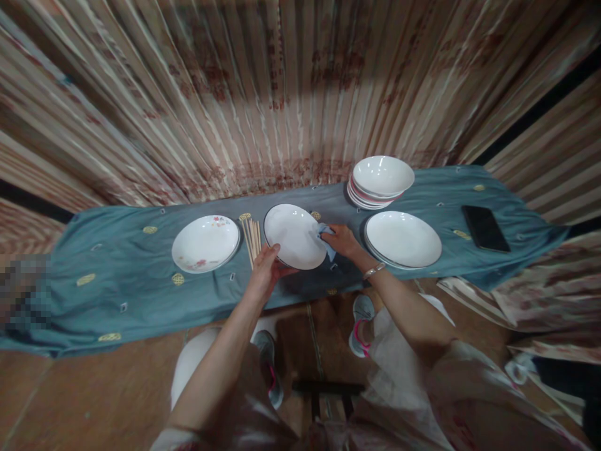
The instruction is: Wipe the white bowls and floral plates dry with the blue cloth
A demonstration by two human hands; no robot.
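— The left hand (268, 268) is gripping the white plate (295, 233) by its near left rim!
— And the right hand (342, 241) is pinching a blue cloth (325, 230), holding it at the plate's right edge.
— Where's the plate showing?
— Over the teal tablecloth (145, 263); wooden chopsticks (252, 238) are lying just left, a flowered plate (205, 244) beyond them, and stacked bowls (382, 175) are standing back right.

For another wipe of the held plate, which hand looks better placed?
Probably the right hand: it already holds the cloth at the right edge of the plate. The left hand grips the plate's near left rim, so it seems better suited to steadying.
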